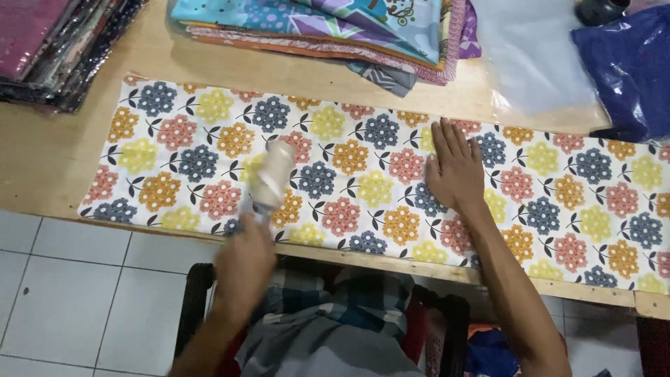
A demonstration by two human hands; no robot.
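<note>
Right hand [455, 171] flat and open on the flowered cloth [363, 188]; left hand [244, 262] blurred, closed around a pale roll [272, 176].

I judge the thin cloth could wrinkle or slide off the wooden table [42, 157] edge if the roll drags. Folded fabrics [321, 31] lie beyond the cloth.

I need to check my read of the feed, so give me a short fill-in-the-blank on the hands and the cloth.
1. The right hand lies ____ on the floral cloth.
2. The left hand, blurred, holds a pale ____-shaped object.
3. The cloth is spread over a ____ table.
4. Behind the cloth sits a stack of folded ____.

Missing words: flat; cylinder; wooden; fabrics
</note>
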